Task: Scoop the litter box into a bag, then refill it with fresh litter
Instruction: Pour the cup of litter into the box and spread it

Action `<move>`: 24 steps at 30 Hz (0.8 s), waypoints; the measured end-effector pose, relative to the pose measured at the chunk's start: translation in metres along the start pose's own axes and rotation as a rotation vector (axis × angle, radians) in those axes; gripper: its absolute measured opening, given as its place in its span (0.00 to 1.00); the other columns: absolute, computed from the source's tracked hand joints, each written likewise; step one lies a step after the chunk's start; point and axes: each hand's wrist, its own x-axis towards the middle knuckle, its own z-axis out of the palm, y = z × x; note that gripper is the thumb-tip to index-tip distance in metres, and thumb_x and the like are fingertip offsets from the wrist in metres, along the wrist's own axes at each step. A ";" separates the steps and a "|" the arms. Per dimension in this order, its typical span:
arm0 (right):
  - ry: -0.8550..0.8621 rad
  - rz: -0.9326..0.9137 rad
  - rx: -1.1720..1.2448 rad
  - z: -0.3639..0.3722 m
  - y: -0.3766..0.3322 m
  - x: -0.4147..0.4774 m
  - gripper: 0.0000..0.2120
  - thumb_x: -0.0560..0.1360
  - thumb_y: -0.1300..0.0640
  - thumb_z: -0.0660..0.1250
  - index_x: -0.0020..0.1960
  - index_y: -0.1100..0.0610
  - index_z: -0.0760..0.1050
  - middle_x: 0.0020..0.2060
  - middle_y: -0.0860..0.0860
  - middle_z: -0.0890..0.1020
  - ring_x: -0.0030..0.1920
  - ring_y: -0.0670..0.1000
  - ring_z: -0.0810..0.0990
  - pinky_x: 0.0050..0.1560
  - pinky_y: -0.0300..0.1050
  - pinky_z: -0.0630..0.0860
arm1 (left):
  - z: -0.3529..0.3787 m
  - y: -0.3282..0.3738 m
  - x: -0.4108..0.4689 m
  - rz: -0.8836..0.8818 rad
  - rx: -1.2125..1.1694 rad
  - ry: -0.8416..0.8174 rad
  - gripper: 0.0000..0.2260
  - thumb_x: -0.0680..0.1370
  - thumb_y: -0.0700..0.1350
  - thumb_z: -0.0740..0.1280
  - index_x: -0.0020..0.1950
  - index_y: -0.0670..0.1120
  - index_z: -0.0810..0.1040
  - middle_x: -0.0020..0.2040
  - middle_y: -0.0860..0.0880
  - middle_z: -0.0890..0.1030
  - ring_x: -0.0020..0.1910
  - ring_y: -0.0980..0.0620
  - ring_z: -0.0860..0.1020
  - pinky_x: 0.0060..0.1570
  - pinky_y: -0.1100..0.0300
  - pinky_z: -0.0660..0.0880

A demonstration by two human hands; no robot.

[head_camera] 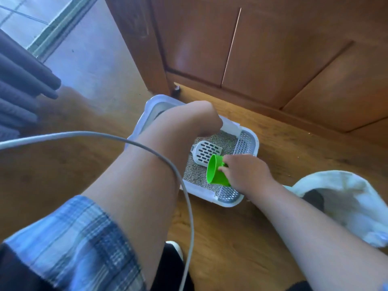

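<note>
- Litter box (212,195), a white rectangular plastic tray with a grey slotted grate along its right end, sits on the wooden floor (241,238) in front of a brown wooden cabinet (273,59). Grey granular litter (195,175) covers its bottom.
- My right hand (247,172) has its grip clamped on a bright green plastic cup (216,170), tipped on its side low over the litter with its mouth facing left.
- My left hand (195,118) reaches to the far rim of the box. I cannot tell whether its grip is closed on anything, because the fingers are hidden behind the wrist.
- A white slotted plastic scoop (206,153) lies on the litter, just beside the cup's mouth.
- A white open bag (344,198) lies on the floor to the right of the box, near it but apart.
- A grey cable (184,185) loops across my left forearm and hangs in front of the box.
- Risks, as I judge them: the tilted cup could spill granules over the near rim onto the floor; carrying a load rightward to the bag crosses bare floor, so drips are likely; the slack bag mouth may fold shut; the cable could snag my arm and jolt the box.
</note>
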 end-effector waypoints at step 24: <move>-0.073 -0.096 0.026 -0.011 -0.059 0.057 0.14 0.81 0.44 0.60 0.50 0.54 0.74 0.39 0.51 0.76 0.47 0.59 0.79 0.44 0.49 0.71 | 0.006 -0.031 0.016 0.140 0.386 0.033 0.09 0.77 0.31 0.58 0.47 0.42 0.74 0.50 0.42 0.79 0.51 0.40 0.78 0.45 0.53 0.71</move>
